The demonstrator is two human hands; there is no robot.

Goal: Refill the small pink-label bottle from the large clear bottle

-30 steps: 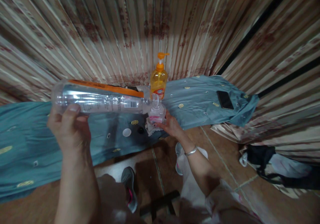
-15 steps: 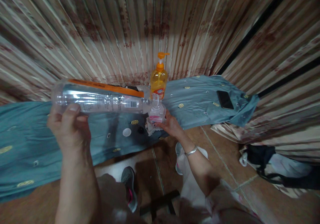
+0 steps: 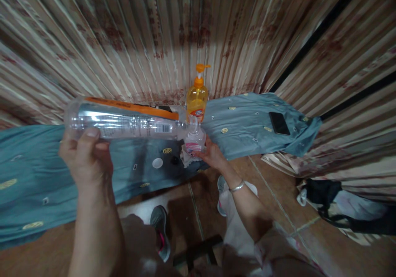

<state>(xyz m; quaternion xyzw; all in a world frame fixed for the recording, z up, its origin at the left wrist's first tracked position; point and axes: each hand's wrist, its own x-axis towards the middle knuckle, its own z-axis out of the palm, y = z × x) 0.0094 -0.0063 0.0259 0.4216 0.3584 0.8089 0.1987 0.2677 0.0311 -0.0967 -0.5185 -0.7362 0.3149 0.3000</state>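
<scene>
Left hand (image 3: 87, 155) clasps large bottle (image 3: 130, 122) near base, over teal cloth (image 3: 247, 122) — long axis almost level, neck rightward at mouth of small bottle (image 3: 194, 140), contact unclear. Right hand (image 3: 213, 155) nearer mouth — fingers curled round small bottle.

No words can be made out. A barcode (image 3: 163, 127) is printed on the large clear bottle (image 3: 123, 122); blurred lettering is carried by the label (image 3: 196, 113) of the amber pump bottle (image 3: 197, 97).

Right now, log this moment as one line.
left hand: holds large bottle sideways, neck near small bottle | right hand: holds small bottle | pump bottle: upright behind | phone: flat on cloth
</scene>
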